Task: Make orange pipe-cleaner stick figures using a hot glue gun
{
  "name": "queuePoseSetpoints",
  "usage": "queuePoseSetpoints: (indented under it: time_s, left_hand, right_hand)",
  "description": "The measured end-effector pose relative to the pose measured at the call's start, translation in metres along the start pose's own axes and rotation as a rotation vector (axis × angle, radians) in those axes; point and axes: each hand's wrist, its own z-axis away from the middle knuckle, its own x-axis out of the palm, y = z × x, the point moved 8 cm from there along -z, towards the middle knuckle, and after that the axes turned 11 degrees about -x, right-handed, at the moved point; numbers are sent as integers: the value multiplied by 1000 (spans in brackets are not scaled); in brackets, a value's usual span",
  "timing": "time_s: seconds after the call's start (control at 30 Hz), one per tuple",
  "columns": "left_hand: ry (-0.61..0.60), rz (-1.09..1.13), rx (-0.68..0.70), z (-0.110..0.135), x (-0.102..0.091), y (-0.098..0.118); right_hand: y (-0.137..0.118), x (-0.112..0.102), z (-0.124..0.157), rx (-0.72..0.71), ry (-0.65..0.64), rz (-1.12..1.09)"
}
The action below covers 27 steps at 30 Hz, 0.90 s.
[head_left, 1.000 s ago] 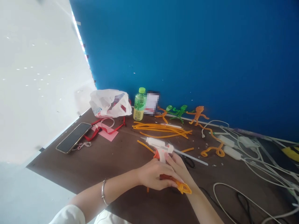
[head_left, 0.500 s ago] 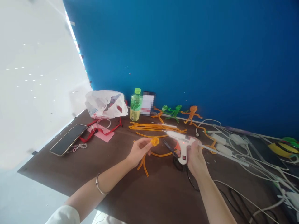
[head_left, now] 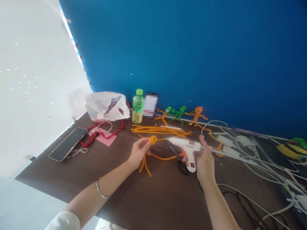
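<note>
Between the fingertips of my left hand (head_left: 141, 150) is an orange pipe cleaner figure; its coiled round head (head_left: 153, 139) sticks up above the thumb and its loose strands (head_left: 145, 167) hang below. My right hand (head_left: 204, 159) grips a white hot glue gun (head_left: 185, 146) by its handle, thumb and one finger raised behind it. The gun's metal nozzle points left toward the orange coil, a short gap away. Behind both hands lies a bundle of straight orange pipe cleaners (head_left: 158, 129). Scissors (head_left: 181, 166) rest partly hidden behind the gun.
Finished-looking pipe cleaner figures, one green (head_left: 180, 114) and one orange (head_left: 197, 115), lean by the blue wall. A bottle (head_left: 137, 107), plastic bag (head_left: 106, 107), phone (head_left: 69, 144) and pink paper (head_left: 105, 136) are on the left. White cables and adapters (head_left: 225, 141) crowd the right side.
My left hand has moved slightly up and left with the orange coil, now turned differently. The glue gun has shifted a little right and down, and my right thumb and finger have lifted. The view has tilted slightly.
</note>
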Motion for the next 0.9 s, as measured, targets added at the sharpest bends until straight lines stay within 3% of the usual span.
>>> queuePoseSetpoints:
  time_s: [0.47, 0.9]
  left_hand:
    - [24, -59, -95, 2, 2, -3]
    - [-61, -72, -118, 5, 10, -4]
  right_hand:
    - [-7, 7, 9, -40, -8, -96]
    - [-6, 17, 15, 3, -49, -144]
